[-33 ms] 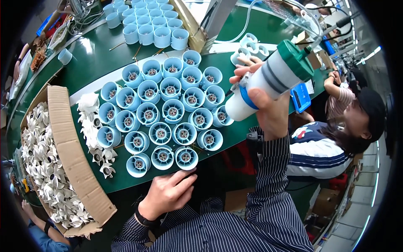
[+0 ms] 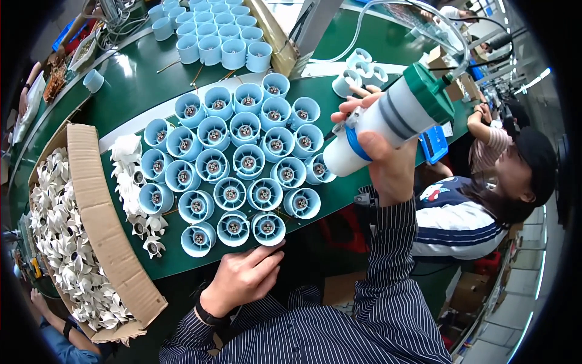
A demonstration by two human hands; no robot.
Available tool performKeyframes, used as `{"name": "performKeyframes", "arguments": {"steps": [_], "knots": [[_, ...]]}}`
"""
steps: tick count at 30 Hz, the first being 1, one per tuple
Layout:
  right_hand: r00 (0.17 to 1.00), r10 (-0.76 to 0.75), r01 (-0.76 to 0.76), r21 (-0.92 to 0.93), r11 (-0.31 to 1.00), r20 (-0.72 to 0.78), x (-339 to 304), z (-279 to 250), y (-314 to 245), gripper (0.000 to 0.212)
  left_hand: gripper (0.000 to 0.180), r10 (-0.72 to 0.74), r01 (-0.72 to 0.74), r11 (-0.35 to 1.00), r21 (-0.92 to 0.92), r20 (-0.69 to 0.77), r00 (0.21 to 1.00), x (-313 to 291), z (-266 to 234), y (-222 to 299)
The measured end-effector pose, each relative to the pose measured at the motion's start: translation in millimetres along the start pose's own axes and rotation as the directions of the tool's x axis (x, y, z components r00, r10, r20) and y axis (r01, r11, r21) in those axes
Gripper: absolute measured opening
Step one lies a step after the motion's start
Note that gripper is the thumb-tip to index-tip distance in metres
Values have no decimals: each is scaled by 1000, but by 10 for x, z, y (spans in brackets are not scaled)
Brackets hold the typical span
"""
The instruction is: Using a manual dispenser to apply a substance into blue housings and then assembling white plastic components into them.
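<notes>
My right hand (image 2: 391, 161) is wrapped around a white translucent dispensing bottle (image 2: 400, 106) with a green cap, a blue ring and dark bands. The bottle is tilted, its cap toward the upper right and its lower end beside the group of light-blue round housings (image 2: 248, 160). Those housings stand in rows with ribs and a metal hub inside each. At the table's near edge, my left hand (image 2: 245, 276) lies with fingers loosely bent and slightly apart, its index finger by the nearest housing (image 2: 268, 228). Nothing shows in it, though the fingers' undersides are hidden.
A cardboard box (image 2: 103, 212) of white fan wheels (image 2: 70, 242) sits at left, with more wheels beside the housings. Further light-blue housings (image 2: 209, 48) stand at the back. A clear hose (image 2: 357, 33) runs from the cap. At right sits another person (image 2: 461, 212) near a blue tray (image 2: 433, 144).
The cap end of the dispensing bottle has dipped slightly in my right hand. My left hand has stayed at the table edge.
</notes>
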State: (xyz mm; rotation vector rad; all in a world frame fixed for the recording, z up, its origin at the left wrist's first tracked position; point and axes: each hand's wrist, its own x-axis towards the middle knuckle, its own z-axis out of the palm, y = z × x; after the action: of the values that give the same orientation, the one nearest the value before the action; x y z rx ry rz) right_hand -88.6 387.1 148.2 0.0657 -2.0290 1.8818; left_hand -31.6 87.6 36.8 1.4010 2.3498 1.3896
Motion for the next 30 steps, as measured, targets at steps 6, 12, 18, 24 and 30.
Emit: {"name": "performKeyframes", "arguments": {"steps": [6,12,18,24,30], "knots": [[995,-21,23,21,1000,-96,-152,-26,112,55,28,16,-16,1000,-21,3,1000,-15,43,-71],[994,-58,66,86,994,-95,-150,-25,290,52,24,24,-28,996,-81,-44,999,-142,-86,-68],[993,-57,64,67,996,-104,-149,5,311,51,23,-25,21,999,-32,-130,991,-384,-208,-102],[990,-86,96,79,992,-115,-158,4,372,50,20,-57,96,987,132,-275,960,-630,-339,-155],[975,-127,152,132,980,-181,-154,-6,272,47,16,-131,203,966,160,-373,919,-783,-406,-197]]}}
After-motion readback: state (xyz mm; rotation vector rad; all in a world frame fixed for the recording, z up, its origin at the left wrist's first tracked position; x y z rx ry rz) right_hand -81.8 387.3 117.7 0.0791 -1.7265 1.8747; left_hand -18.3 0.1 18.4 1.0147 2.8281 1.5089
